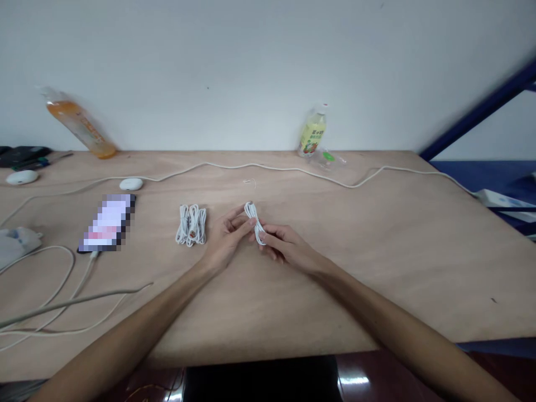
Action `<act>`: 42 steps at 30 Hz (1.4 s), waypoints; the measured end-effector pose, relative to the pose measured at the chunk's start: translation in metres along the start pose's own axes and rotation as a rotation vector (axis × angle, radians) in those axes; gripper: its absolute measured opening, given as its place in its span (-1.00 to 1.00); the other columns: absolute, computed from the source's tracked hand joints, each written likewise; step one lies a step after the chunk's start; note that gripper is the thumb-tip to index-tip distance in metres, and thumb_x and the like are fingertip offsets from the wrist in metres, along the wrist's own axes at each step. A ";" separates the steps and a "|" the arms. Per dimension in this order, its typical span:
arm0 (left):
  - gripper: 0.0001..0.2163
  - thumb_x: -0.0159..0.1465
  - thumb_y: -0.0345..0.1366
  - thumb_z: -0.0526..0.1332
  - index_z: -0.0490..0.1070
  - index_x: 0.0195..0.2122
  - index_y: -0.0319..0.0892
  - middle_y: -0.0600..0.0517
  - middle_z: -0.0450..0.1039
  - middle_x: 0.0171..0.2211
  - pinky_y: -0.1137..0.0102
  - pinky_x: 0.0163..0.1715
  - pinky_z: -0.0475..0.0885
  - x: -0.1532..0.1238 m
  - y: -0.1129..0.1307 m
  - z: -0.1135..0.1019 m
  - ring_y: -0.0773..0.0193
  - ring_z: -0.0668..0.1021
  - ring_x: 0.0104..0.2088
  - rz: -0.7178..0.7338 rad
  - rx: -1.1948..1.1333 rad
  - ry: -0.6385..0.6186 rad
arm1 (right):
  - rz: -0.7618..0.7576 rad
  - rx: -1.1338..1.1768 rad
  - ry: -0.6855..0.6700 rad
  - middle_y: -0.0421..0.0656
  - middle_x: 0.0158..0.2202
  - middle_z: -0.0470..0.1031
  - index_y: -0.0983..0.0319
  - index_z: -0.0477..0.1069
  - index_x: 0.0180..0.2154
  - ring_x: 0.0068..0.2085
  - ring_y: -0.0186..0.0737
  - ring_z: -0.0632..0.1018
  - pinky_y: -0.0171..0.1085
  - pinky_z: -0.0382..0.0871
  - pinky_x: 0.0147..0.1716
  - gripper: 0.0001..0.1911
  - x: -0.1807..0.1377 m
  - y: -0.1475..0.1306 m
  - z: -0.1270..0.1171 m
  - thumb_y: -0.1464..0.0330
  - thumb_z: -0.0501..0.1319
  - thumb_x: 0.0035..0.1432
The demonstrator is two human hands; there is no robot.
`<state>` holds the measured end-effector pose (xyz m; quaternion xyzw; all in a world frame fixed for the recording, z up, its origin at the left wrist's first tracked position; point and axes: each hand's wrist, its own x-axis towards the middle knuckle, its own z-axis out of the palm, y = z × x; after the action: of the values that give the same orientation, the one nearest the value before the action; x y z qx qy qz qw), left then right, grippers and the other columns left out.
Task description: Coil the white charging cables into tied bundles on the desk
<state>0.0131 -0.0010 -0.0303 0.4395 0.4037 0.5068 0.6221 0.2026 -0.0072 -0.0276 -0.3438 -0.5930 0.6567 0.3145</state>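
Both my hands meet over the middle of a wooden table [377, 268]. Between them is a small coiled white cable [253, 219], folded into a narrow bundle. My left hand [228, 237] pinches its upper part with thumb and fingertips. My right hand [281, 245] grips the lower end, fingers closed round it. A second bundle of coiled white cable [191, 225] lies on the table just left of my left hand, untouched.
A phone [108, 223] lies at the left with a cable plugged in; loose white cables [50, 312] trail near the left edge. A long white cord [268, 166] crosses the back. Two drink bottles [312, 133] [79, 123] stand by the wall, with a white oval object [131, 183].
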 end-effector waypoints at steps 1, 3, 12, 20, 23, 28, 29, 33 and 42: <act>-0.43 0.13 -0.08 0.62 0.64 0.13 -0.21 0.05 0.67 -0.36 0.36 -0.20 0.51 -0.001 0.002 0.001 0.29 0.57 -0.38 0.012 0.019 -0.003 | -0.002 -0.003 0.004 -0.31 -0.45 0.29 0.21 0.51 -0.22 -0.53 -0.39 0.25 -0.34 0.08 -0.59 -0.45 0.000 0.000 0.000 -0.17 0.28 0.32; -0.49 0.14 -0.09 0.60 0.66 0.08 -0.20 0.02 0.69 -0.31 0.36 -0.21 0.51 -0.003 0.005 0.003 0.27 0.58 -0.37 0.044 0.070 -0.014 | -0.004 -0.016 0.011 -0.31 -0.47 0.29 0.20 0.48 -0.26 -0.53 -0.39 0.24 -0.33 0.08 -0.59 -0.46 0.000 0.001 -0.001 -0.17 0.28 0.32; -0.62 0.21 -0.15 0.53 0.70 0.02 -0.18 0.00 0.68 -0.31 0.34 -0.18 0.45 -0.008 0.001 0.004 0.14 0.62 -0.25 0.136 0.217 0.024 | -0.072 -0.198 0.063 -0.29 -0.55 0.31 0.16 0.38 -0.46 -0.54 -0.34 0.33 -0.30 0.13 -0.55 -0.46 0.000 0.000 0.005 -0.11 0.30 0.34; -0.55 0.14 -0.10 0.60 0.71 0.01 -0.17 -0.02 0.74 -0.28 0.32 -0.16 0.52 -0.003 0.001 0.002 0.12 0.68 -0.24 0.052 0.116 0.003 | -0.053 -0.142 0.066 -0.30 -0.58 0.30 0.16 0.40 -0.47 -0.56 -0.34 0.30 -0.30 0.12 -0.56 -0.42 0.000 0.000 0.007 -0.18 0.31 0.30; -0.60 0.14 -0.07 0.61 0.73 -0.08 -0.17 -0.07 0.76 -0.25 0.31 -0.19 0.54 0.000 0.001 0.001 0.11 0.70 -0.25 -0.015 0.004 -0.032 | -0.043 -0.117 0.070 -0.28 -0.54 0.34 0.17 0.42 -0.45 -0.55 -0.35 0.30 -0.31 0.10 -0.58 -0.43 0.000 -0.001 0.007 -0.17 0.33 0.29; -0.56 0.10 -0.09 0.64 0.73 -0.06 -0.19 -0.12 0.78 -0.15 0.29 -0.17 0.57 0.002 -0.005 -0.002 0.10 0.72 -0.23 -0.059 -0.051 -0.051 | -0.018 -0.082 0.060 -0.26 -0.48 0.40 0.19 0.45 -0.40 -0.53 -0.37 0.31 -0.33 0.11 -0.59 -0.45 0.002 0.001 0.004 -0.15 0.33 0.29; -0.56 0.12 -0.08 0.63 0.73 -0.04 -0.19 -0.13 0.78 -0.14 0.28 -0.16 0.57 0.003 -0.006 -0.003 0.10 0.73 -0.22 -0.061 -0.059 -0.050 | -0.009 -0.068 0.056 -0.26 -0.48 0.41 0.19 0.47 -0.38 -0.54 -0.38 0.31 -0.34 0.11 -0.59 -0.45 0.002 0.003 0.003 -0.16 0.32 0.29; -0.56 0.17 -0.08 0.61 0.72 0.01 -0.18 -0.14 0.78 -0.09 0.20 0.02 0.57 0.003 -0.005 -0.002 0.05 0.74 -0.14 -0.051 -0.119 -0.071 | 0.023 0.007 0.054 -0.24 -0.47 0.48 0.19 0.46 -0.34 -0.57 -0.39 0.32 -0.36 0.10 -0.63 -0.44 0.006 0.009 -0.002 -0.18 0.25 0.33; -0.54 0.16 0.01 0.60 0.75 0.00 -0.15 -0.19 0.74 0.06 0.10 0.20 0.50 0.000 0.000 0.001 -0.07 0.71 0.05 -0.044 -0.130 -0.157 | 0.012 0.050 0.059 -0.36 -0.56 0.31 0.18 0.41 -0.31 -0.61 -0.43 0.23 -0.37 0.04 -0.63 -0.46 0.006 0.007 -0.007 -0.16 0.32 0.29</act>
<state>0.0141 -0.0007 -0.0301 0.4276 0.3295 0.4822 0.6900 0.2049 0.0012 -0.0355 -0.3587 -0.5649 0.6628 0.3362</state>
